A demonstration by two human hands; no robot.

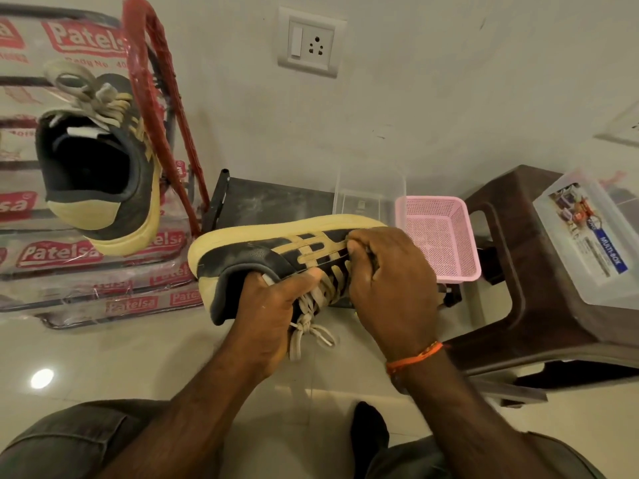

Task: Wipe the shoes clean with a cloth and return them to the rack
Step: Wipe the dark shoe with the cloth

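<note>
A dark sneaker with a tan sole and tan stripes (266, 254) is held on its side in front of me, sole facing away. My left hand (273, 305) grips it at the collar, thumb over the tongue by the pale laces. My right hand (390, 281) curls over the shoe's side and front, knuckles up, fingertips on the striped panel. No cloth shows in either hand. The matching sneaker (100, 160) sits heel toward me on the shoe rack (155, 81), whose red frame and shelves are wrapped in printed plastic.
Behind the held shoe stands a dusty black stand (262, 198), then a clear tub (366, 188) and a pink mesh basket (439, 236). A brown plastic stool (518, 271) at right carries a clear lidded box (587, 236). My knees are at the bottom, on a glossy tiled floor.
</note>
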